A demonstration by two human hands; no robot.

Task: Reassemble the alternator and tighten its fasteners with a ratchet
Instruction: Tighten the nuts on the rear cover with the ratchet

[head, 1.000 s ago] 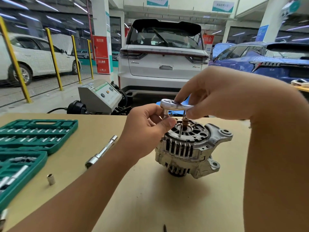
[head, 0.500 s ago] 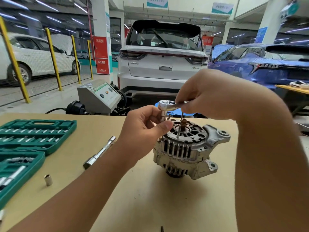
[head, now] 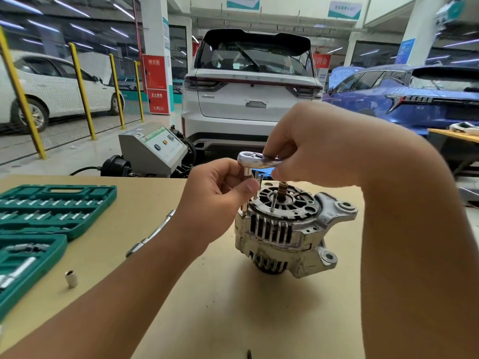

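Ratchet: chrome steel ratchet (head: pixel 255 160) head has swung toward 9 o'clock; right hand (head: pixel 305 143) fingers clamped on handle.
Socket: left hand (head: pixel 220 195) fingers pinch extension.
Alternator: silver cast alternator (head: pixel 290 229) fastener tightening, mid-stroke.

Two hands work at centre frame: the left hand (head: pixel 220 193) and the right hand (head: pixel 311 143). Between them sit one ratchet (head: pixel 255 161) and one alternator (head: pixel 287 229). Three thin studs (head: pixel 273 202) stand up from the alternator's top. At left lie one green socket case (head: pixel 51 200), one loose socket (head: pixel 71 279) and one extension bar (head: pixel 153 234). One grey machine (head: pixel 153 149) stands behind the table. Three cars fill the background: two white (head: pixel 251 94) and one blue (head: pixel 404 94). Four yellow posts (head: pixel 81 89) line the upper left.
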